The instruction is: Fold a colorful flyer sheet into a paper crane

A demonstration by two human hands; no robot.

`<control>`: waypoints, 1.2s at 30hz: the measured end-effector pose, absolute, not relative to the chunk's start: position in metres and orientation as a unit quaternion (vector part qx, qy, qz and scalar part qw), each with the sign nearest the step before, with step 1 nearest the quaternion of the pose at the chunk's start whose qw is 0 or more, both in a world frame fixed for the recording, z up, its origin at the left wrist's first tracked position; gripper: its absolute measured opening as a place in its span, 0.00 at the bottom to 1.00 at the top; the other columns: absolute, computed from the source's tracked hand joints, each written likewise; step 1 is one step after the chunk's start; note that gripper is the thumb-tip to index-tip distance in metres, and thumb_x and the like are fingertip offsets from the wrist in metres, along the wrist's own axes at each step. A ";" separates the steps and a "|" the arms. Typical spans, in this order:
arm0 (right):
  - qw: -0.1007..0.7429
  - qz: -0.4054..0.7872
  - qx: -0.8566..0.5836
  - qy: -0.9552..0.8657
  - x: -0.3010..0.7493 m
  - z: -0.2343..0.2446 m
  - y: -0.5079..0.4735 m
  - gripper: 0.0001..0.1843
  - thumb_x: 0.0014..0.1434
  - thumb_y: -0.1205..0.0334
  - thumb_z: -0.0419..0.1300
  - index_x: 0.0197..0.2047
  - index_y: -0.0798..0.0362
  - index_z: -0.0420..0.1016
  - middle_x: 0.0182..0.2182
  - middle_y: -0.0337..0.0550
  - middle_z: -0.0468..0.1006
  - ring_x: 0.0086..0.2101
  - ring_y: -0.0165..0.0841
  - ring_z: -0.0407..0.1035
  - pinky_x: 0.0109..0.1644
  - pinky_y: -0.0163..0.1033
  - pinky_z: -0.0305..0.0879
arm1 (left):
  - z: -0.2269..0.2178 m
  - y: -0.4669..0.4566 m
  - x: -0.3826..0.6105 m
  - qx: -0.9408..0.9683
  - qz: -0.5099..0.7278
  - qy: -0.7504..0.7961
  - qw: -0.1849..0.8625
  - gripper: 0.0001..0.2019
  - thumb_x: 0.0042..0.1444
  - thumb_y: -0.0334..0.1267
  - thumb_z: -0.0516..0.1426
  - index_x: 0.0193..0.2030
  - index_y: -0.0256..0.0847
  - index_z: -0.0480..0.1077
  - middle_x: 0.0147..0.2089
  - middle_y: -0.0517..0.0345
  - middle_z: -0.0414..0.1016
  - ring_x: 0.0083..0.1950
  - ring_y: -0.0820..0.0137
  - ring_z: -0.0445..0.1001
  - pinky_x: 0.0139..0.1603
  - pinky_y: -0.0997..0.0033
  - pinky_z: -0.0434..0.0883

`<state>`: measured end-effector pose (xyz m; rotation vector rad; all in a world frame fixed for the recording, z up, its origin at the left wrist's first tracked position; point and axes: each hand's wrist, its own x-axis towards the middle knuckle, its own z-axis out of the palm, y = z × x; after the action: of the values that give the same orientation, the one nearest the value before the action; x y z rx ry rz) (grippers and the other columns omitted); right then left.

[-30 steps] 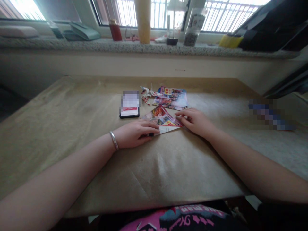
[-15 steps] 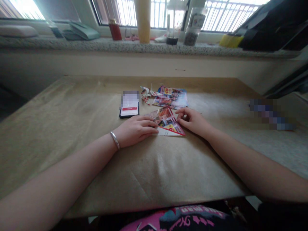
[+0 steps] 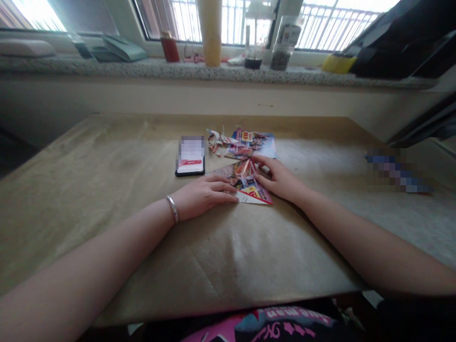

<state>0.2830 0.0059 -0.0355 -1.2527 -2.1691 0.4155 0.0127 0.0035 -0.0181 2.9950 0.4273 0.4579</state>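
Note:
A folded sheet of glossy printed paper [image 3: 245, 178] lies on the table, its near edge showing a white strip with a red border. Across its left part my left hand [image 3: 206, 192] rests flat, fingers stretched out and pressing the paper; a silver bracelet is on that wrist. At the paper's right edge sits my right hand [image 3: 280, 178], index finger near the top corner and thumb lower down, spread apart along the edge. Its other fingers are partly hidden. Just behind the paper lies a stack of printed flyers [image 3: 261, 142].
A phone [image 3: 190, 161] with a lit screen lies left of the flyers, and crumpled paper scraps [image 3: 216, 141] sit between them. A blurred-out flat item [image 3: 399, 173] lies far right. Bottles and jars [image 3: 281, 47] line the stone windowsill [image 3: 213, 73] behind the table [image 3: 142, 137].
My right hand has moved slightly left, its fingers going from bent close together to spread along the paper's right edge. My left hand has slid a little right over the paper.

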 end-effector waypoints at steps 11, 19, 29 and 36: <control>0.326 0.213 -0.521 -0.760 0.280 -0.036 0.007 0.09 0.54 0.62 0.57 0.40 0.53 0.71 0.30 0.41 0.75 0.30 0.32 0.67 0.34 0.37 0.64 | -0.014 0.003 0.009 0.976 0.160 0.146 -0.026 0.15 0.64 0.32 0.48 0.47 0.49 0.75 0.51 0.60 0.77 0.55 0.66 0.70 0.53 0.63 0.71; 0.388 0.283 -0.525 -0.702 0.284 -0.036 0.001 0.04 0.53 0.63 0.54 0.34 0.51 0.67 0.19 0.31 0.65 0.21 0.27 0.59 0.26 0.33 0.56 | -0.012 -0.001 0.007 0.962 0.159 0.211 -0.065 0.13 0.63 0.35 0.49 0.48 0.45 0.74 0.52 0.58 0.75 0.54 0.65 0.71 0.53 0.61 0.70; 0.430 0.281 -0.585 -0.628 0.282 -0.029 -0.006 0.16 0.56 0.61 0.53 0.42 0.53 0.79 0.28 0.42 0.80 0.23 0.29 0.69 0.26 0.35 0.66 | -0.011 -0.002 0.007 0.955 0.179 0.228 -0.053 0.15 0.63 0.37 0.49 0.54 0.43 0.70 0.54 0.53 0.74 0.51 0.65 0.72 0.51 0.61 0.69; 0.405 0.248 -0.581 -0.661 0.281 -0.028 -0.007 0.17 0.56 0.61 0.55 0.46 0.53 0.79 0.43 0.45 0.81 0.40 0.36 0.75 0.45 0.42 0.71 | -0.011 -0.003 0.007 0.953 0.195 0.228 -0.043 0.15 0.63 0.36 0.49 0.55 0.41 0.68 0.54 0.51 0.73 0.50 0.65 0.72 0.50 0.62 0.70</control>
<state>0.2808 -0.0072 -0.0281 -1.4656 -1.6696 0.6249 0.0073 -0.0027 -0.0106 3.0778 0.7369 0.6312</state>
